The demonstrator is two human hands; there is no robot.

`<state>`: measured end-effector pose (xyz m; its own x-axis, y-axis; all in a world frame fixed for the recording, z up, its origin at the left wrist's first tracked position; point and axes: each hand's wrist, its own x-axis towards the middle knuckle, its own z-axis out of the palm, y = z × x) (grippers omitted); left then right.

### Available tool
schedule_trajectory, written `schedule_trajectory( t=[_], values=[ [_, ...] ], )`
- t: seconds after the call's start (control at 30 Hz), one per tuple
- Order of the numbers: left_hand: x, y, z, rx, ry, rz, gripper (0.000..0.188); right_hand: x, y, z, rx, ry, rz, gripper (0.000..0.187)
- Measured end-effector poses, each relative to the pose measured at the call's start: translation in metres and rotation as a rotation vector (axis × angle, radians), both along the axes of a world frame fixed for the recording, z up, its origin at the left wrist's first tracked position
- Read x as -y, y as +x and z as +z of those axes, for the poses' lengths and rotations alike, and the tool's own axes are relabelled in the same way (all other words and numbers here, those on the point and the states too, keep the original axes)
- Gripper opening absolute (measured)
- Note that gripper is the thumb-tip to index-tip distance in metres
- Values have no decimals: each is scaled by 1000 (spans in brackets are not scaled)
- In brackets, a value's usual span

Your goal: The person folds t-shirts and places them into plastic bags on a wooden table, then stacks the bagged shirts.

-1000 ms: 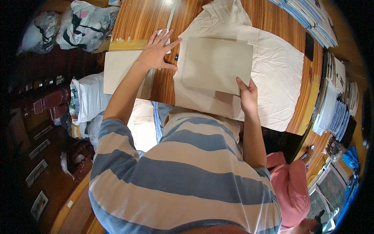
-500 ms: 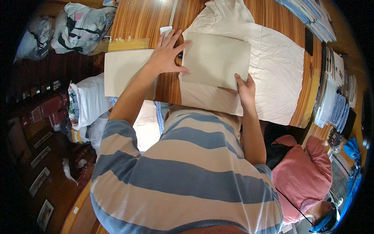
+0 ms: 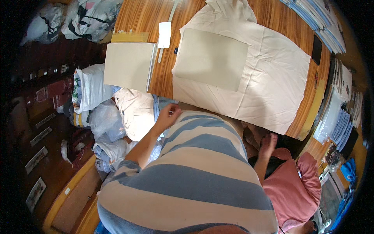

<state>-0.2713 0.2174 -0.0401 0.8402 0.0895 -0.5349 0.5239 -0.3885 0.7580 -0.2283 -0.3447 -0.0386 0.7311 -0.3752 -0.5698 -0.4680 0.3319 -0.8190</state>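
Table: striped, glossy wood grain (image 3: 140, 15) is shown, its front edge bowed by the lens
Cream cloth: a soft, creased fabric piece (image 3: 276, 82) is spread over the tabletop, narrowed and bunched at the far end
Beige board: a smooth, stiff, rectangular sheet (image 3: 212, 58) is laid flat on the cloth's left part, touched by neither hand
Board stack: matching flat sheets (image 3: 128, 64) are piled at the table's left, beside the cloth
Right hand: loosely opened fingers (image 3: 267, 145) are held below the front edge; nothing is seen gripped
Left hand: fingers are curled narrowly (image 3: 170, 111) near the front edge; whether anything is pinched cannot be told
Phone: a thin, dark slab (image 3: 316, 50) is placed beside the cloth's right edge
White card: a small, smooth rectangle (image 3: 164, 35) is set between stack and cloth
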Motion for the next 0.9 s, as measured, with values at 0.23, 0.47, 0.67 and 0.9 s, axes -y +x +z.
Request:
schedule_trajectory(
  t=[0.23,0.47,0.67,0.9],
  values=[
    [5,39,-121,-155,570,-450,68,102,40,-11,-81,44,415,38],
    [-40,-26,-57,-150,-52,53,31,90,12,2,-111,-15,196,27],
    [-67,82,128,68,-90,260,19,67,120,40,152,123,93,45],
    [-43,260,102,262,496,-86,30,10,225,38,104,78,-30,55]
  ],
)
